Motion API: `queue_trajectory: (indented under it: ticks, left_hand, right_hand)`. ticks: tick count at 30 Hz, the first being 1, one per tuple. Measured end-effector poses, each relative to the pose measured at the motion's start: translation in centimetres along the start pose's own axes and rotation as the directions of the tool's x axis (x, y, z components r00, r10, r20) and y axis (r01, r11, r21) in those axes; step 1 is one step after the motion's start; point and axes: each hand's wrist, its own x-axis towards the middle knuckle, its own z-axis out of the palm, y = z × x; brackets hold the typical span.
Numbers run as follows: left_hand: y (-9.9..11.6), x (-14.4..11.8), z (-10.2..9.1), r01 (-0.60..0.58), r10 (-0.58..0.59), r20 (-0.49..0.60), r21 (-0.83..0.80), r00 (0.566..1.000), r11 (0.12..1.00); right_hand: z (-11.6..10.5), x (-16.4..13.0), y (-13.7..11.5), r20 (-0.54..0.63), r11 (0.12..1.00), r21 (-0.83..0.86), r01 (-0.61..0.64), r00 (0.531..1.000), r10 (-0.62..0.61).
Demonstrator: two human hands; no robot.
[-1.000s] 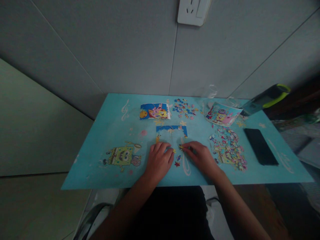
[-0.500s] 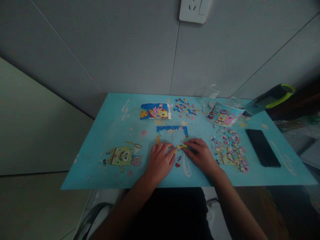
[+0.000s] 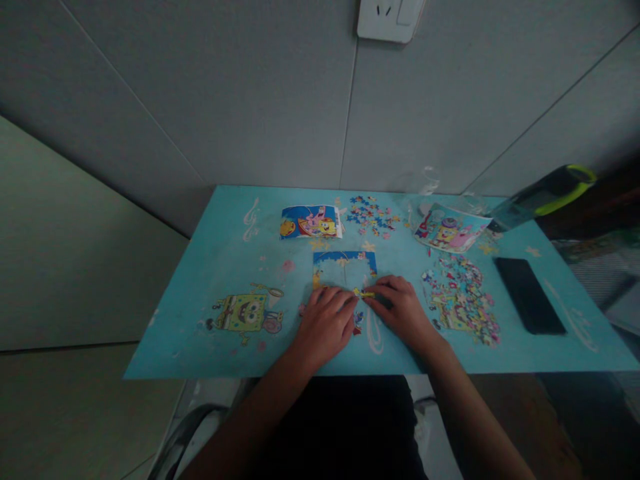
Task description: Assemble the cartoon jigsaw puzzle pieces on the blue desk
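Two joined-looking yellow jigsaw puzzle pieces (image 3: 357, 293) lie between my hands, at the lower edge of a partly assembled jigsaw border (image 3: 345, 256). My left hand (image 3: 327, 323) has its fingertips and thumb closed at the left end of these pieces, its fingers covering the border's lower left corner. From the right, my right hand (image 3: 397, 307) pinches the yellow end between thumb and index finger. A few loose blue and red pieces (image 3: 358, 323) lie just below, partly hidden by my left hand.
Loose puzzle pieces (image 3: 463, 300) are heaped at right, and a smaller pile (image 3: 371, 217) lies at the back. Two picture cards (image 3: 310, 222), (image 3: 450, 230) stand behind the border. A black phone (image 3: 530, 297) and a dark bottle (image 3: 545, 193) are at the right.
My left hand has shifted slightly to the right and closer to the pieces, covering more of the loose ones below. My right hand has barely moved.
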Motion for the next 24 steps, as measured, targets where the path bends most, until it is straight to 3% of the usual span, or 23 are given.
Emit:
queue_trajectory:
  ticks: [17, 24]
  left_hand:
    - [0.03, 0.09, 0.06, -0.016, 0.016, 0.007, -0.002, 1.0, 1.0]
    - [-0.02, 0.04, 0.32, -0.013, 0.014, 0.014, -0.016, 1.0, 1.0]
  right_hand:
    - [0.38, 0.15, -0.39, 0.006, 0.998, -0.027, 0.051, 0.999, -0.051]
    - [0.02, 0.02, -0.73, 0.023, 0.988, -0.111, 0.104, 0.994, -0.102]
